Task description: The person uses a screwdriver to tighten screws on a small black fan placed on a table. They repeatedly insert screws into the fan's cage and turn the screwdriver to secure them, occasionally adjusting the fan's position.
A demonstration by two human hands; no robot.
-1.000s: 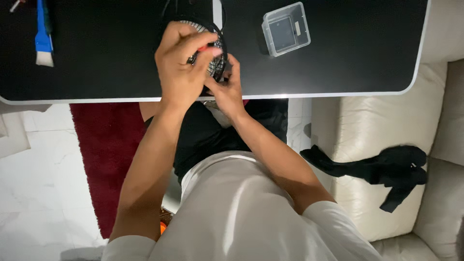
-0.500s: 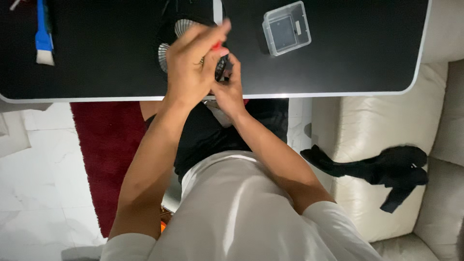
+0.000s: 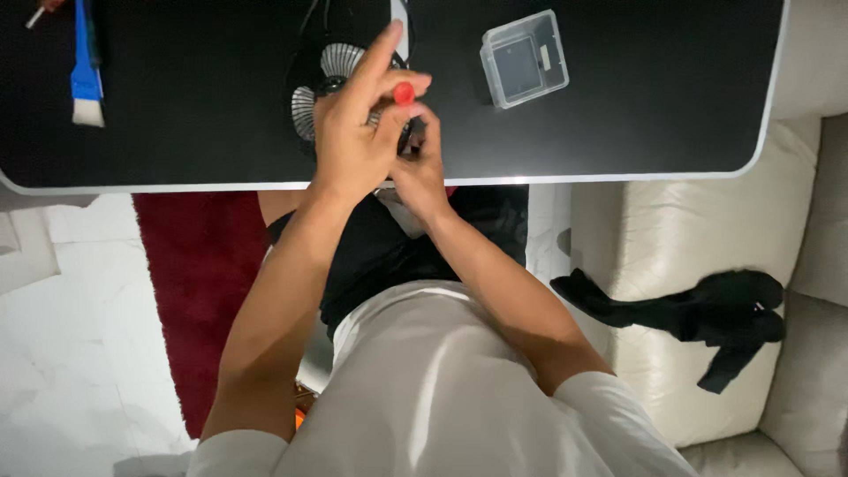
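Our left hand point(image 3: 353, 141) pinches a red-capped tool point(image 3: 404, 92); right hand point(image 3: 422, 168) steadies the finned cooler point(image 3: 329, 84) (grip hidden); a slip could bend fins.

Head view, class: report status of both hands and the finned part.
Left hand grips red-capped tool. Right hand steadies round silver finned metal cooler. Clear plastic box apart.

A home living room: cream sofa point(image 3: 707, 238), red rug point(image 3: 185, 291), black desk point(image 3: 618, 132)

left hand point(image 3: 358, 141) raised, fingers curled, right hand point(image 3: 420, 168) tucked beside
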